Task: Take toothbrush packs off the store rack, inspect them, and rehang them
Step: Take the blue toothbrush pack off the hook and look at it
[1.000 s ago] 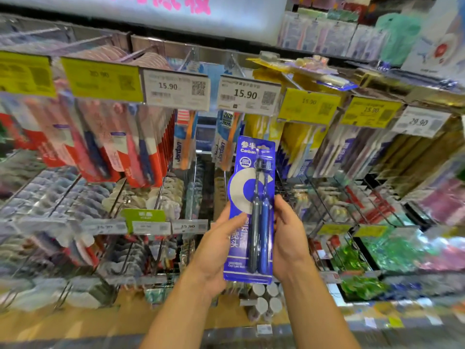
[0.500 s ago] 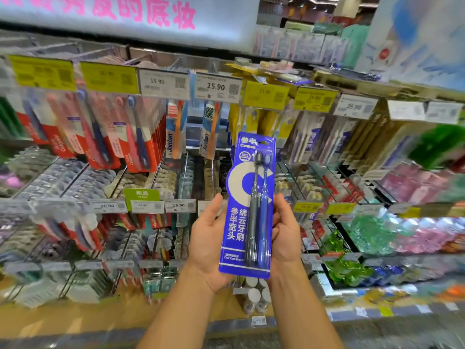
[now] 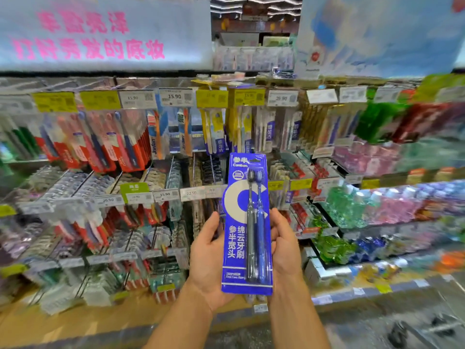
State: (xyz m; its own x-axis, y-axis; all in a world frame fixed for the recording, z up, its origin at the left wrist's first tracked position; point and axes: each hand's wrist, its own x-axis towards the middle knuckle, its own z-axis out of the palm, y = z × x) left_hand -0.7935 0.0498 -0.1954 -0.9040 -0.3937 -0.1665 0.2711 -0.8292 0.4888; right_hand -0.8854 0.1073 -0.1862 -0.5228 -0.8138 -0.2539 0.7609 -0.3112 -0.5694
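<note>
**Store rack, pack under inspection**

Toothbrush rack [image 3: 176,152] fills the background, pegs at 12 o'clock. Blue toothbrush pack [image 3: 247,222] upright, off the rack, clamped by its long edges: left hand [image 3: 207,250] at 9, right hand [image 3: 283,245] at 3, both gripping. Risk: the hang hole [image 3: 254,160] could miss its peg on rehang, since grip sits low. Versus earlier: pack unchanged, camera tilted up and further back.

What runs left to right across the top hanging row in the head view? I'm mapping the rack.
red packs → Jordan packs → yellow-topped packs → white-and-blue packs → green packs
</note>
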